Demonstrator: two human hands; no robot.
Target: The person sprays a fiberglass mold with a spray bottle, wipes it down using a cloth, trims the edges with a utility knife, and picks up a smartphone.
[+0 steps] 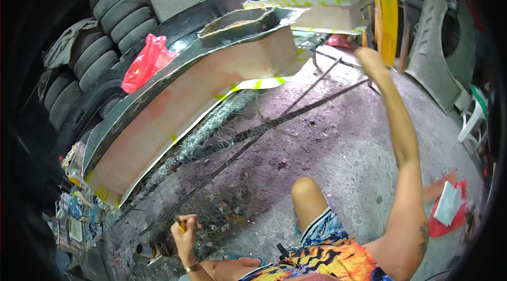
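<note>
At the lower left, my left hand (185,231) is closed around a small yellow-handled tool (182,225) with a dark end; its kind does not show. My right arm stretches far forward to the upper right. There my right hand (369,60) is beside a red, shiny bundle (339,41) and above the end of a dark metal frame (338,91). Glare blurs its fingers, so their grip cannot be made out. A long, curved, pale-pink moulded panel (195,91) with a black top lies across the left, its lower edge lined with white and yellow-green tape.
A second taped moulding (322,11) stands at the back. Stacked tyres (119,6) and a red plastic bag (148,64) are at the left. Yellow posts (388,17) and grey body panels (435,48) stand right. A can (145,251) sits near my left hand.
</note>
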